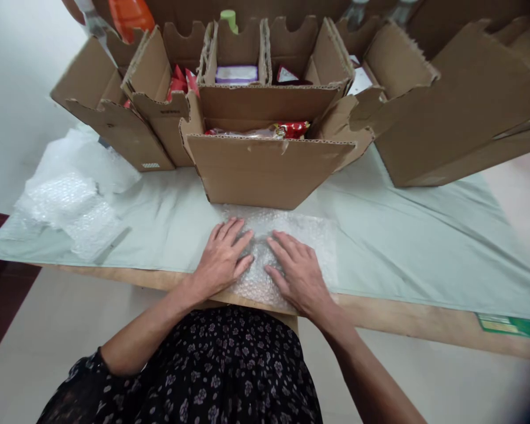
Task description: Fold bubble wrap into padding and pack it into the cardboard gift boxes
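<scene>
Markings: a short line of dark print on one of the narrow brown corrugated-cardboard boxes in the back row (110, 135), too small to read; a pale hatched patch low on the leftmost; a green flat packet with yellow markings (512, 325) at the table edge, lettering illegible.

Sheet, clear plastic bubble wrap (258, 268), dimpled and glossy: flat at the front edge of the table, before a wide brown cardboard box with notched sides (265, 174). Left hand (223, 256): palm down on the sheet's left part, fingers slightly spread. Right hand (298, 268): likewise palm down, right of the left hand and apart from it, fingers fanned.

Beneath: pale green creased cloth (380, 235) over a wooden tabletop (401, 312). Left: crumpled heap of clear bubble wrap (70, 188). Inside the wide box: shiny red packet (291, 130). Back row contents include a white-and-purple rectangular pack (236, 74).
</scene>
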Demonstrator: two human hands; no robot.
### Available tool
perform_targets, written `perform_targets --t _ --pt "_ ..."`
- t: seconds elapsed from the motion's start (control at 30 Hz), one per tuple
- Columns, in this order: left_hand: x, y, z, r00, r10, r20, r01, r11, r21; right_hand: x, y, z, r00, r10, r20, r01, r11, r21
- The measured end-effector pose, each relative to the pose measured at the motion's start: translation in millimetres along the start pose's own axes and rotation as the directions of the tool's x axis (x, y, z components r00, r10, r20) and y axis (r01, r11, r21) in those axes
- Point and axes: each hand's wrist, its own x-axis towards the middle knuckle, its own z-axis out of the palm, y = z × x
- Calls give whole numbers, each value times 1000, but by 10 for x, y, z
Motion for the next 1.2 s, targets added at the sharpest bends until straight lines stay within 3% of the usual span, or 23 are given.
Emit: perform_targets --t 0.07,0.17,0.33,0.47,0.63,0.73,0.87,1.2 --pt "-14 -20 30 997 -38 72 34 998 54 -1 -27 80 998 -17 67 21 998 -58" --pt "-84 -108 7 989 -120 82 112 989 96 -112 76 71 997 44 62 -37 994 -104" --pt "-185 -204 -54 986 -154 60 147 983 107 -410 358 -121 984 176 -18 -176 970 -167" --pt "-210 -194 -77 989 -145 19 143 985 91 -636 454 -308 987 151 -53 -156 982 -103" --pt "-271 -123 -144 997 -11 -80 8 999 -37 -836 358 -412 999 48 18 -48 999 2" --pt "-281 -49 -171 997 75 -34 -78 992 -102 -844 311 -364 999 46 -29 -46 999 2" --pt "-259 32 -189 994 109 2 -108 987 -119 -786 294 -316 992 51 -114 -52 999 -6" --pt "-321 28 -206 985 129 117 -117 987 -108 -830 -38 -248 999 -52 -1 52 998 -18"
